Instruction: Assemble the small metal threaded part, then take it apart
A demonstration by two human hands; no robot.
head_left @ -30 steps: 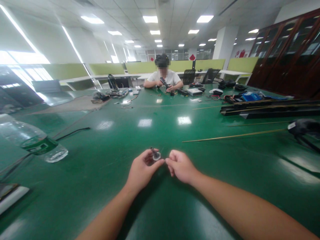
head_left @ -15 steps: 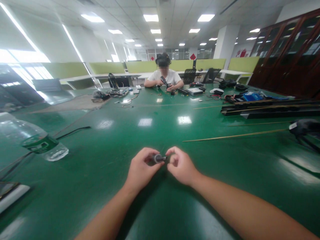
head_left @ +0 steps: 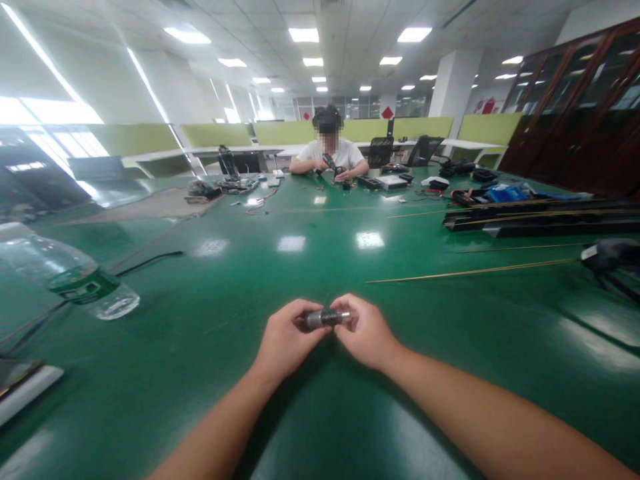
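Low over the green table, a small grey metal cylinder [head_left: 316, 319] with a dark ridged section and a thin shiny shaft lies sideways between both hands. My left hand [head_left: 287, 337] is closed around its thicker grey end, thumb below and fingers above. At the dark section, the thumb and forefinger of my right hand [head_left: 367, 333] pinch the same part. The bright shaft points right, into the hollow of that hand. Its left end is hidden by my left fingers.
A clear plastic bottle [head_left: 83, 283] lies tilted at left, near a black cable [head_left: 150, 263]. Thin brass-coloured rods [head_left: 465, 271] and black rails [head_left: 540, 220] stretch along the right. Across the green table [head_left: 240, 267], a person [head_left: 329, 150] handles a dark tool [head_left: 330, 162].
The cylinder has turned from pointing nearly toward me to lying sideways with its shaft to the right. My right finger and thumb have closed on its dark section.
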